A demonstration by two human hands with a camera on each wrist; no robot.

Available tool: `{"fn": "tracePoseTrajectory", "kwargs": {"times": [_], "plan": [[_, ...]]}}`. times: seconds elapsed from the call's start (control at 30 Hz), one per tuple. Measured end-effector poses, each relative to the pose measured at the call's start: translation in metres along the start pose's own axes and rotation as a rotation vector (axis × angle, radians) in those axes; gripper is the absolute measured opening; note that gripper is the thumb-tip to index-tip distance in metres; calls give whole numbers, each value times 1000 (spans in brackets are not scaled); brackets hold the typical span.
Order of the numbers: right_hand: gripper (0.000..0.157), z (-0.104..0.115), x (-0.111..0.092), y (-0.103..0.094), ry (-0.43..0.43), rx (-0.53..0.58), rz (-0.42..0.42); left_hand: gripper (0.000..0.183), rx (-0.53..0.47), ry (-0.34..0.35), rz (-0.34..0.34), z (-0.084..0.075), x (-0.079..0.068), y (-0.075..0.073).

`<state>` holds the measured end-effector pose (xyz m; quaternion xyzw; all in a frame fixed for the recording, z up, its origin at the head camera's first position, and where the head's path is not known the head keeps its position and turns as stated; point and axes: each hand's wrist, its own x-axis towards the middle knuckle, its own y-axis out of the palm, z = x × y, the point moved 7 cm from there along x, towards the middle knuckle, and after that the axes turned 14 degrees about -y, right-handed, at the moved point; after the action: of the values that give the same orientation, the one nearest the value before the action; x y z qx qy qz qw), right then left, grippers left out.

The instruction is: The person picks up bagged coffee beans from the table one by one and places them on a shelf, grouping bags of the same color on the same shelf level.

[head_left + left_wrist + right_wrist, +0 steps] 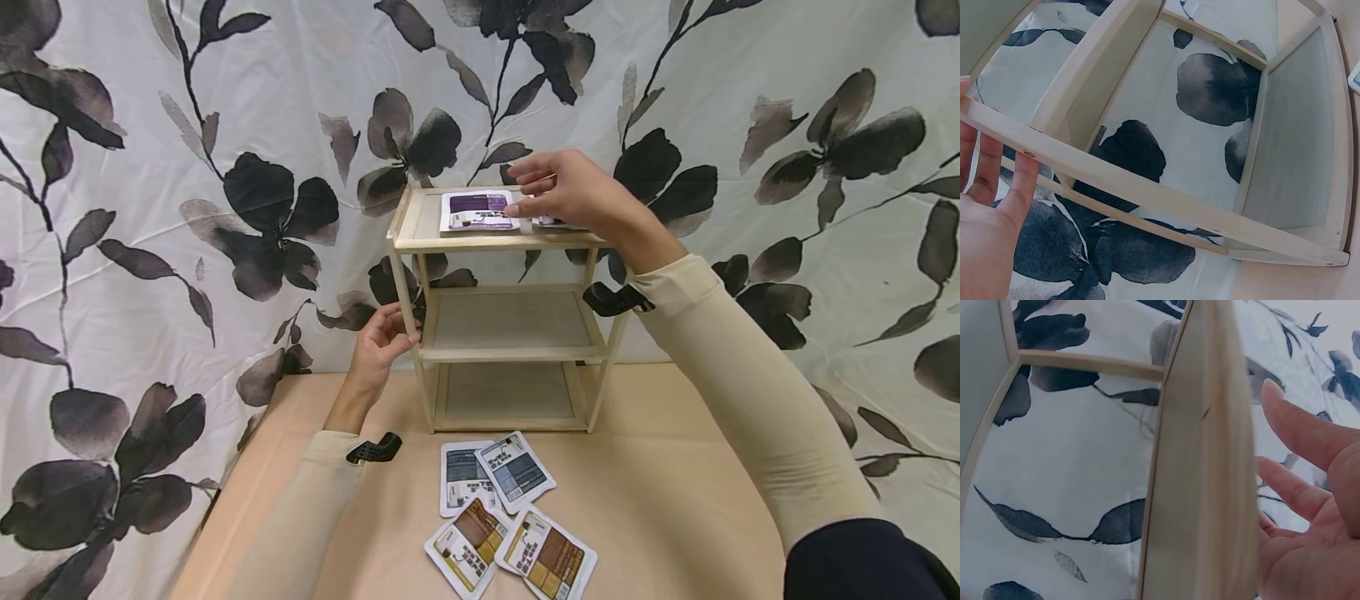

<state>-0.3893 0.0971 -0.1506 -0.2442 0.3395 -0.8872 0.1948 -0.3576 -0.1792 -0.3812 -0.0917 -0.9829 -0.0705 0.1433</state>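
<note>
A light wooden three-tier shelf rack (513,357) stands on the table, with its top tier level with my raised right hand. My left hand (381,342) grips the rack's left front post (1116,178), thumb on one side and fingers on the other. Over the top tier my right hand (573,192) hovers with fingers loosely bent and nothing in them; the right wrist view shows the thumb (1310,434) spread from the fingers. A white packet with a purple label (478,211) lies on the top tier by the fingertips. Another purple packet (551,223) is partly hidden under that hand.
In front of the rack, packets with blue-grey labels (516,472) and packets with brown labels (550,557) overlap on the peach tabletop (667,467). Behind hangs a white cloth with dark flowers (285,225). The middle tier (513,320) and bottom tier (510,395) have framed panels.
</note>
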Motion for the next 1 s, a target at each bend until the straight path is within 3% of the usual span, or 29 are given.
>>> {"fn": "tracePoseTrajectory", "kwargs": {"times": [0.23,0.47,0.77,1.0], "plan": [[63,11,-10,2,-62,61,-22,43,4,15,-1,-2,0,-2],[55,26,-25,7,-184,60,-19,42,20,5,-7,-4,0,-1],[52,36,-46,34,-313,126,73,43,16,2,-12,-3,-1,-1],[55,34,-62,49,-336,149,139,43,20,-4,-7,-2,-2,2]]}}
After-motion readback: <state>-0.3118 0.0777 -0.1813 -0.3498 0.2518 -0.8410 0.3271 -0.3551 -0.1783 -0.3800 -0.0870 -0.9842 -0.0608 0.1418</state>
